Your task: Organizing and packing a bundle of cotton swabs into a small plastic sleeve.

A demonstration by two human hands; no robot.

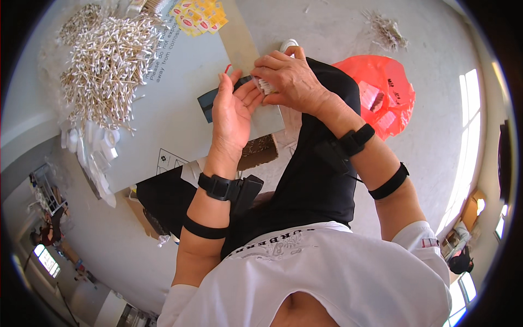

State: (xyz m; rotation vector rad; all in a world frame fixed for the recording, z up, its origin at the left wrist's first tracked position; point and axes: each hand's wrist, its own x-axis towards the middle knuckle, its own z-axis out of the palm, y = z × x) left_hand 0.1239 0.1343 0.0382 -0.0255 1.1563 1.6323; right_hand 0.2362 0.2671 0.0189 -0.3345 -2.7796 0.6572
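Head view: you sit on the floor with one black-trousered knee raised, and both hands work just above it, near the right edge of the grey cardboard sheet point(180, 103) that lies on the floor as a work surface. Your right hand point(291, 79) is closed around a small bundle of cotton swabs point(267, 85), white tips showing at the fingers, seemingly to keep them aligned. Your left hand point(231, 111) stands open, palm toward the bundle, fingers spread and touching it, as if to square the ends; it grips nothing. A thin red band point(227, 68) shows just above the left fingertips; whether it is held, cannot tell. Count: one large loose heap of swabs point(106, 62) at the sheet's far left corner, too many to count; one smaller scatter point(388, 30) on bare floor, well apart; one red plastic bag point(381, 92) beside your knee; one stack of yellow packets point(200, 16) at the far edge; one dark blue card point(207, 103) under the left hand.
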